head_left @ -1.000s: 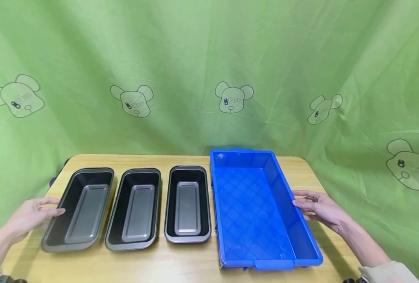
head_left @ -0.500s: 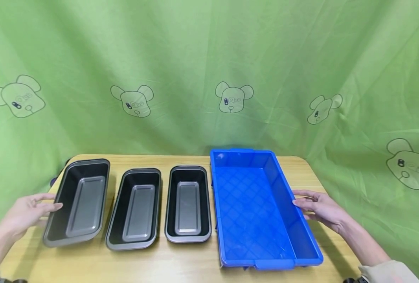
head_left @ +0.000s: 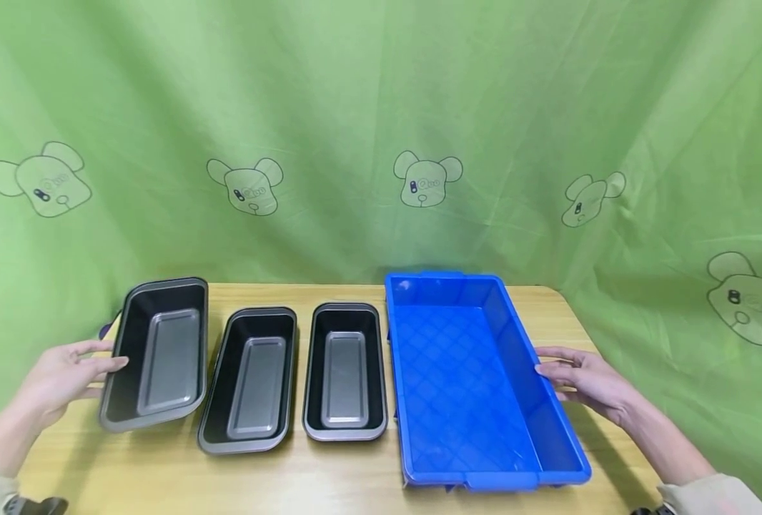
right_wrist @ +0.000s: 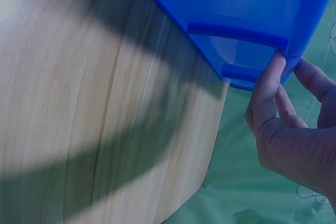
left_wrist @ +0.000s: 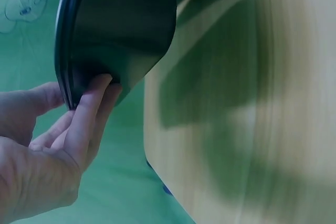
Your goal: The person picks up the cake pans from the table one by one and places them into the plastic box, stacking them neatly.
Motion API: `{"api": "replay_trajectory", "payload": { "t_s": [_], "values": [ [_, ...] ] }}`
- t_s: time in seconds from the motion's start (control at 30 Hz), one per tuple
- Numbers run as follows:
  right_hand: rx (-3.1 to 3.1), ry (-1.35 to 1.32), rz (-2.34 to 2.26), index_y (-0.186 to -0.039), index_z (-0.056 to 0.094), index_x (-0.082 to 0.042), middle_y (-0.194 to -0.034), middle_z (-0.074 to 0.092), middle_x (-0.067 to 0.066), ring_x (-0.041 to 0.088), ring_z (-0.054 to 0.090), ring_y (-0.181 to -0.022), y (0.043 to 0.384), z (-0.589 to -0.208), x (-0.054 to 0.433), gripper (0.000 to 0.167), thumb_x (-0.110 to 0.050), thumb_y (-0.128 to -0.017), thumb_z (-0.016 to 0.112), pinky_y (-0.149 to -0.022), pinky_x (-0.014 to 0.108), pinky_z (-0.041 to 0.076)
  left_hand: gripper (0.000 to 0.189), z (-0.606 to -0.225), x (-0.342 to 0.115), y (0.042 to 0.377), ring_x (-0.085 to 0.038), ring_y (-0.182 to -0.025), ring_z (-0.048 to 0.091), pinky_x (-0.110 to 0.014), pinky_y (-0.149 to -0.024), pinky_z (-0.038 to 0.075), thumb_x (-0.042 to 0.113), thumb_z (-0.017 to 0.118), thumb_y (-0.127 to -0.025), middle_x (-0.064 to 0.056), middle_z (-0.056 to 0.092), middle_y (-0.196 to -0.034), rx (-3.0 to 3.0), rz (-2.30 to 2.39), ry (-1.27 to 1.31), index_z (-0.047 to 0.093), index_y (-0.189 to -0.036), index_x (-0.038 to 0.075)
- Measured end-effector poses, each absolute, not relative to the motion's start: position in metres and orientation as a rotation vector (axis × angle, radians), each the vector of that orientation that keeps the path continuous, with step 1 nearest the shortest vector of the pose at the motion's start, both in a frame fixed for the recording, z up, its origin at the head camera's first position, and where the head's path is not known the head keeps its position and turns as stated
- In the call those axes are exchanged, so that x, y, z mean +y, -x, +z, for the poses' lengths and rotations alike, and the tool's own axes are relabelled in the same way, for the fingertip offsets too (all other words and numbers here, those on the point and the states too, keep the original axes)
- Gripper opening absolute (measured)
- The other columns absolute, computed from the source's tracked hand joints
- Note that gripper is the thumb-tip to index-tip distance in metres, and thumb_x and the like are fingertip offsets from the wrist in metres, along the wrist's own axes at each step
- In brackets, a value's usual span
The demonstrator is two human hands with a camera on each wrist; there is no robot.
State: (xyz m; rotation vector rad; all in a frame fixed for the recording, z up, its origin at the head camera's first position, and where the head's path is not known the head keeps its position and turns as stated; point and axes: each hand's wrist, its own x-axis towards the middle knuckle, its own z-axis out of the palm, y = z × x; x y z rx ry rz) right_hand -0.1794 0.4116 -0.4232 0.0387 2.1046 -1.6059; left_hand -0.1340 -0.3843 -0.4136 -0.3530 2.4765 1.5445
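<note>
My left hand point(head_left: 66, 375) pinches the long side rim of a dark loaf pan point(head_left: 171, 361), thumb inside and fingers under the outer wall. In the left wrist view the loaf pan point(left_wrist: 123, 19) is raised over the table, its shadow lying apart from it on the wood. On the right, my right hand point(head_left: 590, 383) pinches the right rim of a big blue plastic tray point(head_left: 458, 386). The right wrist view has the thumb over the tray's rim point(right_wrist: 315, 9) and the fingers against its outer wall.
Two more loaf pans, a middle one point(head_left: 259, 386) and a right one point(head_left: 345, 372), stand in a row on the wooden table point(head_left: 291, 486), left of the tray. A green curtain point(head_left: 329, 93) with bear-head drawings hangs behind and at both sides.
My left hand has lifted the leftmost loaf pan off the table and moved it up and slightly away, tilting it. My right hand stays on the blue tray, which has not moved.
</note>
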Motion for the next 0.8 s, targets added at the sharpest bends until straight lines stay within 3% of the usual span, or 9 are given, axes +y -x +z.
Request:
{"api": "replay_trajectory", "payload": {
  "t_s": [0.1, 0.27, 0.43, 0.8],
  "values": [
    [2.099, -0.033, -1.607, -0.148, 0.051, -0.008, -0.112, 0.077, -0.010, 0.007, 0.074, -0.103, 0.179, -0.423, 0.413, 0.042, -0.017, -0.108, 0.060, -0.088, 0.029, 0.066, 0.075, -0.407, -0.375, 0.136, 0.002, -0.079, 0.072, -0.026, -0.078, 0.069, 0.017, 0.066, -0.103, 0.025, 0.071, -0.086, 2.479, 1.548, 0.357, 0.025, -0.153, -0.021],
    [2.103, -0.030, -1.603, -0.152, 0.046, -0.002, -0.112, 0.077, -0.010, 0.007, 0.074, -0.103, 0.180, -0.424, 0.412, 0.049, -0.017, -0.107, 0.061, -0.089, 0.029, 0.066, 0.062, -0.393, -0.360, 0.140, 0.000, -0.077, 0.072, -0.024, -0.075, 0.068, 0.015, 0.066, -0.103, 0.022, 0.073, -0.083, 2.477, 1.580, 0.345, 0.038, -0.146, -0.020],
    [2.097, -0.025, -1.612, -0.150, 0.047, -0.003, -0.112, 0.077, -0.010, 0.007, 0.074, -0.103, 0.180, -0.424, 0.413, 0.047, -0.016, -0.108, 0.060, -0.089, 0.029, 0.067, 0.059, -0.384, -0.343, 0.144, 0.001, -0.077, 0.072, -0.024, -0.074, 0.068, 0.016, 0.067, -0.102, 0.022, 0.073, -0.083, 2.468, 1.595, 0.321, 0.042, -0.146, -0.016],
    [2.093, -0.009, -1.622, -0.146, 0.053, -0.009, -0.111, 0.077, -0.010, 0.006, 0.073, -0.102, 0.180, -0.424, 0.414, 0.039, -0.016, -0.108, 0.059, -0.088, 0.029, 0.066, 0.065, -0.384, -0.297, 0.148, 0.006, -0.080, 0.068, -0.023, -0.071, 0.068, 0.016, 0.069, -0.101, 0.027, 0.070, -0.085, 2.464, 1.675, 0.272, 0.038, -0.150, -0.016]
  ]
}}
